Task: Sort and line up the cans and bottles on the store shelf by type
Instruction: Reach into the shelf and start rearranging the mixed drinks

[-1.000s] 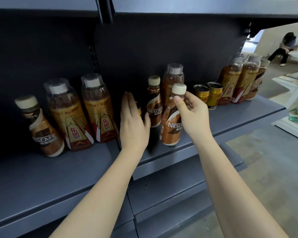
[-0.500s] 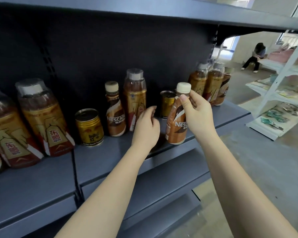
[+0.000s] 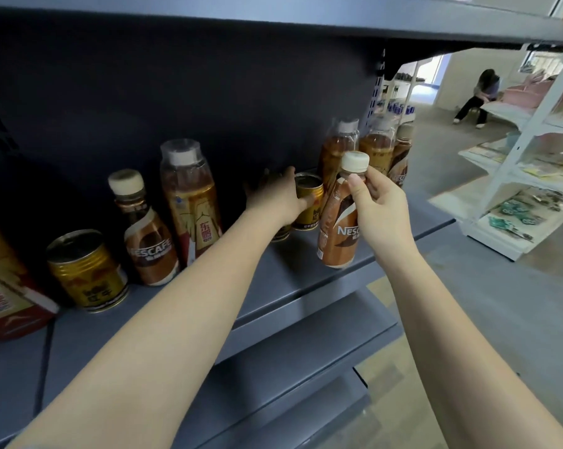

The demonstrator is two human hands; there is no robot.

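My right hand [image 3: 382, 212] grip is pinched around the neck and upper body of a brown Nescafe bottle [image 3: 337, 222], thumb just under its cream cap; bottle tilted, its base at the front edge of the dark shelf [image 3: 289, 277], can't tell if it touches. My left hand [image 3: 278, 197] reaches deeper in, just left of that bottle, fingers wrapped on a gold can [image 3: 307, 202] that stands upright on the shelf; grip is curled against the can's left side, closed on it. A second small can [image 3: 280, 233] sits partly hidden under my left wrist.

Behind my right grip, at the shelf's back: two tall amber bottles [image 3: 338, 147] with clear overcaps and one more brown coffee bottle [image 3: 401, 160], close together.

Left of my left grip: a tall amber bottle with red-gold label [image 3: 191, 196], then beside it another Nescafe bottle [image 3: 147, 231], both upright. Further left, nearer the front, a larger gold can [image 3: 87, 270], upright. At far left edge, a big red-labelled bottle [image 3: 4, 296], cut off by the frame.
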